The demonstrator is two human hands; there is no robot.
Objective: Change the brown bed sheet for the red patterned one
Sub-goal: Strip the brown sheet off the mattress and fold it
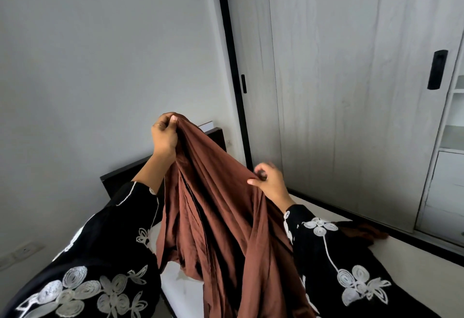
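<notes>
A: Left hand [164, 133] is up high, thumb and fingertips pinching a bunched edge of the brown sheet [221, 217]. Right hand [272, 182] is lower and to the right, fingers curled, pinching the same edge further along. It's a bit blurred, so exact finger contact is hard to read.

B: Where's the sheet relative to the bed?

A: Lifted off. It hangs in long folds from both hands, mid-scene, with the bottom end pooled on the bare white mattress [414, 270] on the near side. There's a dark brown lump on the right, past the right sleeve [326, 250]. Likely the same sheet, can't confirm.

B: Which step?

A: My read is that the stripping is done and the brown one is being gathered or folded. The red patterned sheet is not in view.

B: Next move?

A: Probably walk the hands along the edge to find a corner, or just bundle it, then get it off the bed. The cloth looks limp and slick, so both pinches need to hold or the folds slide out. After that, fetch the red one.

B: Arm pose?

A: Both forearms are raised in front. The left reaches up toward the far headboard [120, 174]. The right is lower and nearer, thumb pointing left into the cloth.
</notes>
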